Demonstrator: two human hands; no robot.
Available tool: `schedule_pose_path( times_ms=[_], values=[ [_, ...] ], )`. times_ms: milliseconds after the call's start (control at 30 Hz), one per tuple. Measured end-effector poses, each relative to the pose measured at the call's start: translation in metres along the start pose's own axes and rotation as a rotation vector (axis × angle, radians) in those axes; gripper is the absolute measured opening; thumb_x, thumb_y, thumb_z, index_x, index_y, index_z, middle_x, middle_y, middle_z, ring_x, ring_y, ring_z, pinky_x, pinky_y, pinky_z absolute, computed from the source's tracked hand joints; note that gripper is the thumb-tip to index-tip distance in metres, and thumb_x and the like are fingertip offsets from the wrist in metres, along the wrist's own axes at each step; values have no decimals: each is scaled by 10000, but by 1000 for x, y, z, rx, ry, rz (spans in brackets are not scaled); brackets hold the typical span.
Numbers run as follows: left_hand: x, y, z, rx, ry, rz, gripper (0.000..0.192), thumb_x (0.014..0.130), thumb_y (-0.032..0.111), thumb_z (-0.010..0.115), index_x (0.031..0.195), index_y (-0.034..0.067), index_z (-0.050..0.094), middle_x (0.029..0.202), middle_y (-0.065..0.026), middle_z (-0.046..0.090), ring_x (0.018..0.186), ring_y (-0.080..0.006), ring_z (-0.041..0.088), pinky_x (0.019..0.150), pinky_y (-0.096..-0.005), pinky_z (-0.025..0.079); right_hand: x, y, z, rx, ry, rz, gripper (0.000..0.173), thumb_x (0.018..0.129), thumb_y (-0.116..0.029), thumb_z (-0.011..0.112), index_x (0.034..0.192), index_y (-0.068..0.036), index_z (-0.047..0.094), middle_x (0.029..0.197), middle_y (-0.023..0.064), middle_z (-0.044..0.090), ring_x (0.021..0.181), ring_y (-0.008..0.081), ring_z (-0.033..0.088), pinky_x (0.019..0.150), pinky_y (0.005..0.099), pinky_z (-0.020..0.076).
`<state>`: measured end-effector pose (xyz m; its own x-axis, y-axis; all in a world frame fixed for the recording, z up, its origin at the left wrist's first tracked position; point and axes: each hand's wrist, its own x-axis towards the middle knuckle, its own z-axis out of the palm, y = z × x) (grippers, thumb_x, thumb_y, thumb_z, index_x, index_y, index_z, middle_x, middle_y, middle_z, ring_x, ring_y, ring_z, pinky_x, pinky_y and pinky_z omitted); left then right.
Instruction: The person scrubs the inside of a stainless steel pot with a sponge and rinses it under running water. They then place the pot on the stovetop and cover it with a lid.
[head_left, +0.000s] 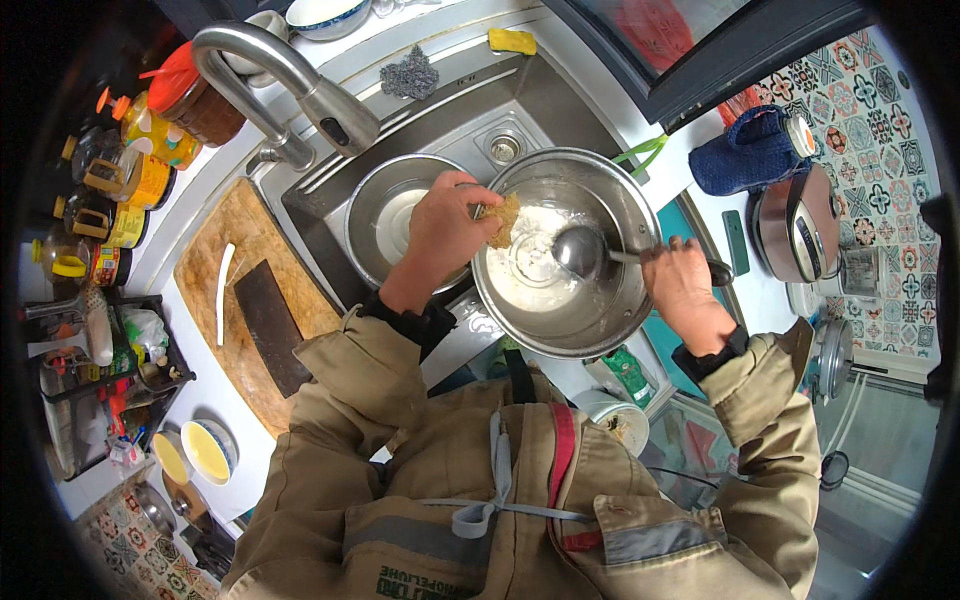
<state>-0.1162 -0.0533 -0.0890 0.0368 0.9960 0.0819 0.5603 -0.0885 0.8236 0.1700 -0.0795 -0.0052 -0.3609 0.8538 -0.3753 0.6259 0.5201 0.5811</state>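
Observation:
In my left hand (454, 229) is a brown fibrous scrubbing pad (502, 221), pinched at the near-left rim of a large stainless steel pot (566, 341). My right hand (682, 281) grips the handle of a metal ladle (581, 253), whose bowl sits inside that pot, over a shallow layer of whitish, cloudy liquid. A second metal basin (367, 202) with some liquid stands in the sink to the left, partly hidden by my left hand and forearm. The large pot overlaps the sink's right part and its front edge.
A curved steel faucet (330, 112) rises at the upper left. A cleaver (270, 326) lies on a wooden cutting board (202, 300). Steel wool (409, 73) and a yellow sponge (512, 42) rest behind the sink. A rice cooker (799, 221) stands right; an open dark-framed window (690, 67) juts in above.

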Motion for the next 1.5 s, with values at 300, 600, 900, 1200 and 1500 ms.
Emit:
schedule_pose_path(
  times_ms=[300,600,900,1200,1500],
  values=[
    [-3,7,4,52,80,42,213,697,162,734,910,160,730,1022,-23,584,748,-158,549,690,-288,483,32,-16,14,523,-246,42,223,879,-335,547,905,-151,671,844,82,683,845,294,653,708,399,508],
    [-7,7,3,14,84,49,222,692,142,735,912,124,723,1017,-37,590,776,-163,559,705,-284,482,26,-15,10,842,-165,120,167,833,-232,623,959,-122,628,889,117,676,897,317,640,753,415,499],
    [-8,5,4,-4,101,50,188,689,158,733,876,138,724,1058,-51,592,763,-210,607,670,-318,487,-42,-6,17,560,562,328,136,751,-39,610,850,-92,534,753,72,568,698,279,567,595,408,442],
    [-11,-3,3,-56,151,100,240,689,106,758,923,141,715,1079,-62,569,812,-154,569,721,-296,491,-74,-11,63,1118,503,743,245,813,-152,696,1012,-64,582,828,134,586,736,292,611,615,382,486],
    [-9,8,-16,-689,-5,-439,216,768,52,742,975,62,683,838,38,649,555,-17,464,476,-173,337,-34,-17,81,1953,281,627,324,812,-153,730,1084,-78,571,764,5,534,680,78,472,567,248,428]
  ],
)
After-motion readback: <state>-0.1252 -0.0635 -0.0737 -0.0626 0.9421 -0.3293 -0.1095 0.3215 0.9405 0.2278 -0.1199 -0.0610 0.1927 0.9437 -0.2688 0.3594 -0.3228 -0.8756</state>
